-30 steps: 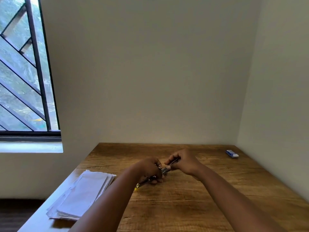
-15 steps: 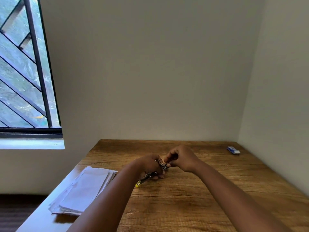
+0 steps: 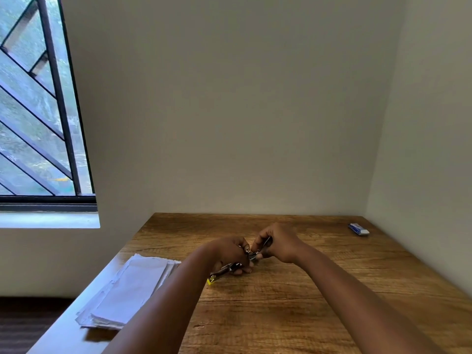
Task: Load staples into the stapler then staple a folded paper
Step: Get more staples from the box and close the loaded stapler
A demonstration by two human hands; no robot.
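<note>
A small metal stapler (image 3: 226, 269) with a yellow tip at its near-left end is held low over the middle of the wooden table (image 3: 293, 310). My left hand (image 3: 229, 254) is closed around its body. My right hand (image 3: 277, 242) pinches the stapler's far end, where a thin dark part sticks up between the fingers. The two hands touch over the stapler, and most of it is hidden by them. A stack of folded white papers (image 3: 127, 290) lies at the table's left edge, apart from both hands.
A small blue and white box (image 3: 358, 229) lies at the far right corner of the table, close to the right wall. Walls close the table in at the back and right. A barred window is at the upper left.
Both hands have stayed on the stapler with only small finger movements at its far end. The view has tilted slightly, so the table sits a little higher in frame.
</note>
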